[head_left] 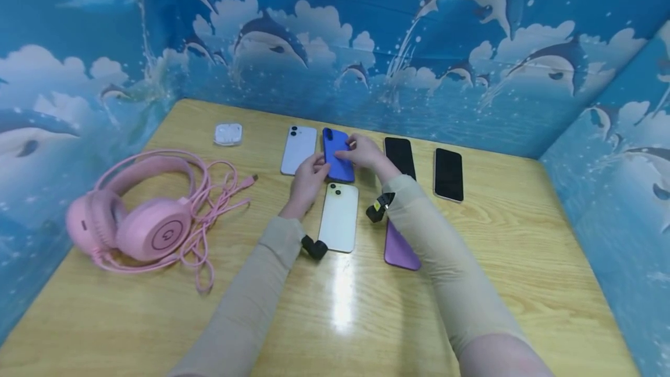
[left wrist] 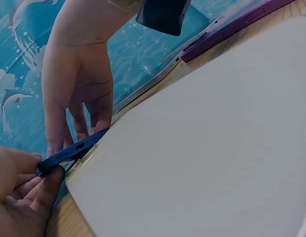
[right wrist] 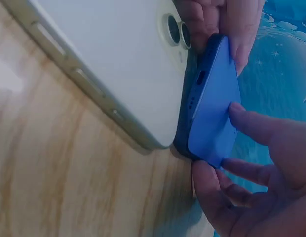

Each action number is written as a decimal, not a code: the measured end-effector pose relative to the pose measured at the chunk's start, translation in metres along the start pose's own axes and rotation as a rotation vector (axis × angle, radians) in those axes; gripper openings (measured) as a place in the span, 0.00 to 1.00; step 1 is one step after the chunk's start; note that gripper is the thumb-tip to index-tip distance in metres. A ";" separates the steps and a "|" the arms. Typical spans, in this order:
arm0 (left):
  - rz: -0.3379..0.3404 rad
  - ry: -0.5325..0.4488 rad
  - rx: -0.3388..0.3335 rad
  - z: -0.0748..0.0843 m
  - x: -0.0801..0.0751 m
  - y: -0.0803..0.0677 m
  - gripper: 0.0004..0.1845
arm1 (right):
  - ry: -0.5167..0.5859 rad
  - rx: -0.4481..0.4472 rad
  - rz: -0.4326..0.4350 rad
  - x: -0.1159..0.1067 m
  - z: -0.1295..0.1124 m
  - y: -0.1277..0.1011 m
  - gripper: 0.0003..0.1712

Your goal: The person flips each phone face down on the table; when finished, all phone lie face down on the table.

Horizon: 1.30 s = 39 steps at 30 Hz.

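Your fingers (right wrist: 251, 116) are pinching the blue phone (head_left: 337, 154) from both sides: left hand (head_left: 309, 179) has thumb and fingertips curled round its near-left edge, right hand (head_left: 366, 154) clamps the far-right edge w/ fingers over the back. In the right wrist view the phone sits tilted, bottom edge just off the surface (head_left: 513, 237), touching the top of the cream phone (head_left: 339, 217) (camera lenses right beside the port).

Step in hand, as I read it: you're lifting or squaring up the blue phone in the back row, btw the lilac-white phone (head_left: 299, 149) and the black phone (head_left: 400, 156).

Next move calls for an even grip on both edges so it doesn't scrape the cream one; ease it clear first.

Outward: a purple phone (head_left: 400, 249) lies partly under your right sleeve, another dark phone (head_left: 448, 174) further right, earbud case (head_left: 228, 134) and pink headset (head_left: 141, 214) w/ its cable well apart on the left.
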<state>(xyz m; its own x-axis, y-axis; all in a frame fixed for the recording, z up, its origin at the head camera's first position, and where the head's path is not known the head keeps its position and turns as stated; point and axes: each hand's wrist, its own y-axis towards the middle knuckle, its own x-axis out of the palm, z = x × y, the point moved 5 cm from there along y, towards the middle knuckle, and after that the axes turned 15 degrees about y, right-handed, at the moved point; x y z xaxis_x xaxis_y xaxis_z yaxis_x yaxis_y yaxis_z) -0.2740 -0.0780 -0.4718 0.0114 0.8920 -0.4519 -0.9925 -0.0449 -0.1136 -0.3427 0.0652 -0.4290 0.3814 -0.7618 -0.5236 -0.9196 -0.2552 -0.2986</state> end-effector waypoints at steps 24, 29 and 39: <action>-0.018 0.196 0.137 0.007 0.006 -0.004 0.37 | -0.023 0.022 0.058 -0.010 0.014 0.000 0.34; -0.001 0.176 0.127 0.006 0.005 -0.003 0.36 | -0.032 -0.008 0.062 -0.009 0.015 0.001 0.34; 0.031 0.147 0.132 0.005 0.007 -0.002 0.33 | -0.152 -0.059 0.077 -0.011 0.016 0.000 0.34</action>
<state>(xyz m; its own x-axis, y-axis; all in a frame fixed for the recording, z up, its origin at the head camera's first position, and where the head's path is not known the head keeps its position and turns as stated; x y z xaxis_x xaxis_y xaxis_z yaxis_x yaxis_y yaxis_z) -0.2728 -0.0689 -0.4705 -0.0111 0.8154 -0.5788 -0.9999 -0.0029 0.0151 -0.3457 0.0834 -0.4359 0.3156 -0.6826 -0.6591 -0.9488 -0.2375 -0.2084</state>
